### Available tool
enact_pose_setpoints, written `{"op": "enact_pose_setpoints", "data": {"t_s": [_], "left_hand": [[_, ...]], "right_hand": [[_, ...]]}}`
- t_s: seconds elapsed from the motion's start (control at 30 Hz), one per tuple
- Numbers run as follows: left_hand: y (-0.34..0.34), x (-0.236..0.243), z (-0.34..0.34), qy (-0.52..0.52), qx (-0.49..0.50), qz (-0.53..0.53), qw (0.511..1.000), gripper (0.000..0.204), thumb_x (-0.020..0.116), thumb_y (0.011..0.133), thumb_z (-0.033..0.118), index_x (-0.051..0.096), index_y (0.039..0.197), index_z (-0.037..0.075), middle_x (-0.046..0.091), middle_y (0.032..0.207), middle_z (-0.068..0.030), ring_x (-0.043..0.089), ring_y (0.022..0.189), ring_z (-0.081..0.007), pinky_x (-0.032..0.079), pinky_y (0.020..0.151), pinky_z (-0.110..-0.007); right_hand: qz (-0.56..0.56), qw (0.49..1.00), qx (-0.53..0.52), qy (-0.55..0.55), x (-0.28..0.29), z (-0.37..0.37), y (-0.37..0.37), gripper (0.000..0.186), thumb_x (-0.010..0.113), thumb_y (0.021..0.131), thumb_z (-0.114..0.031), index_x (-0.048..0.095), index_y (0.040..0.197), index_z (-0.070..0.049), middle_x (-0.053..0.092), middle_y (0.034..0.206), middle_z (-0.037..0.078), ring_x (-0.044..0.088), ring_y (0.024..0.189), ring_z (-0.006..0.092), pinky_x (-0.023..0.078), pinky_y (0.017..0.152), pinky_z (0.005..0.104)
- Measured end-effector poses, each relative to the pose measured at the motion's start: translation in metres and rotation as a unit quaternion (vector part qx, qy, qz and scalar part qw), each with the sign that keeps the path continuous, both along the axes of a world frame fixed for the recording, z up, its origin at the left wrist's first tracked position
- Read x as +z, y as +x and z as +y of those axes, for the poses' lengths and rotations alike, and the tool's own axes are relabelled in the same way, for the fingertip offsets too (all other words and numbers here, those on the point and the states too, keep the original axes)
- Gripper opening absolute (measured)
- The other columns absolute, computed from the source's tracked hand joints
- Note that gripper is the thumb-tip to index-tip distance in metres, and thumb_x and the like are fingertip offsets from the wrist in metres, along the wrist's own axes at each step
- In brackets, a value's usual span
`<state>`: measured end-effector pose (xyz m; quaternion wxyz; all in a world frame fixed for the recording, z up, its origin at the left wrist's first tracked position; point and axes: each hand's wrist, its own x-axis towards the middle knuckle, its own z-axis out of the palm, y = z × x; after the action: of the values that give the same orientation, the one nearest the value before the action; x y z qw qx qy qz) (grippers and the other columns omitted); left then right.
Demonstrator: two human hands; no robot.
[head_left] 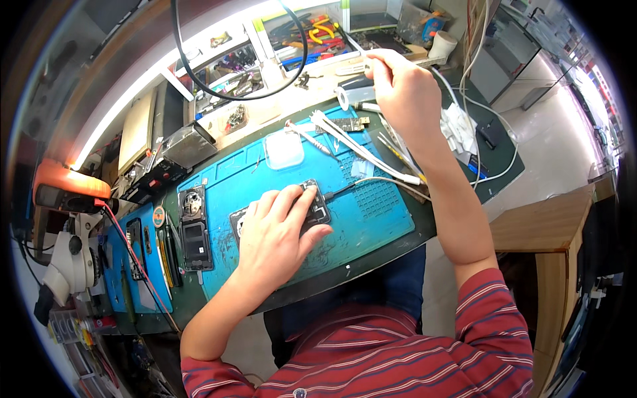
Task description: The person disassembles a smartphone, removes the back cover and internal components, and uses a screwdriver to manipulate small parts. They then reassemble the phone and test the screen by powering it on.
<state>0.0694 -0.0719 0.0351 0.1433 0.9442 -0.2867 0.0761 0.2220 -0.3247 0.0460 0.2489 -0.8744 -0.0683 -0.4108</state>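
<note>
My left hand (273,229) lies over a dismantled phone (322,211) on the blue work mat (358,255), fingers spread and flat across it, covering its middle. A thin dark cable (342,191) runs to the phone's right edge. My right hand (408,93) is raised at the far right, over the back of the bench. Its fingers are curled in, thumb and forefinger together; what they hold, if anything, I cannot make out. Below that hand, white cables (361,149) cross the mat's right part. A second opened phone (194,229) rests at the mat's left edge.
Behind the phone stand a clear plastic box (284,150) and a precision screwdriver (312,140). An orange multimeter (66,189) with red leads is at left. A black cable loop (249,98) hangs over the back. Pliers (323,30) fill a rear bin.
</note>
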Motion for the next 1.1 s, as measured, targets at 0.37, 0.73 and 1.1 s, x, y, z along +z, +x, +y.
{"op": "enact_pose_setpoints", "data": {"t_s": [0.37, 0.73, 1.1], "left_hand": [[0.023, 0.011, 0.071, -0.2, 0.119, -0.122, 0.965, 0.017, 0.072, 0.097, 0.02, 0.074, 0.103, 0.004, 0.072, 0.09, -0.011, 0.067, 0.077, -0.0268, 0.051, 0.068, -0.034], [0.03, 0.013, 0.105, -0.234, 0.08, -0.255, 0.935, 0.013, 0.071, 0.092, -0.004, 0.075, 0.104, -0.001, 0.066, 0.092, -0.008, 0.065, 0.072, -0.0137, 0.054, 0.064, -0.03], [0.025, 0.028, 0.154, -0.303, 0.269, -0.193, 0.894, 0.031, 0.06, 0.104, 0.004, 0.067, 0.134, 0.01, 0.074, 0.092, -0.0073, 0.063, 0.065, -0.0135, 0.053, 0.062, -0.029]], "right_hand": [[0.121, 0.991, -0.024, 0.052, -0.011, -0.016, 0.017, 0.019, 0.063, 0.099, -0.023, 0.077, 0.1, -0.01, 0.077, 0.09, 0.016, 0.074, 0.087, 0.0366, 0.058, 0.078, 0.0444], [0.082, 0.997, 0.013, 0.002, 0.011, -0.019, 0.056, 0.038, 0.067, 0.091, -0.017, 0.066, 0.129, -0.011, 0.071, 0.117, 0.015, 0.071, 0.102, 0.0325, 0.057, 0.09, 0.043], [0.108, 0.901, -0.055, -0.416, 0.062, 0.004, 0.235, 0.035, 0.066, 0.098, -0.034, 0.071, 0.11, -0.002, 0.071, 0.103, 0.027, 0.07, 0.099, 0.0407, 0.056, 0.085, 0.0466]]}}
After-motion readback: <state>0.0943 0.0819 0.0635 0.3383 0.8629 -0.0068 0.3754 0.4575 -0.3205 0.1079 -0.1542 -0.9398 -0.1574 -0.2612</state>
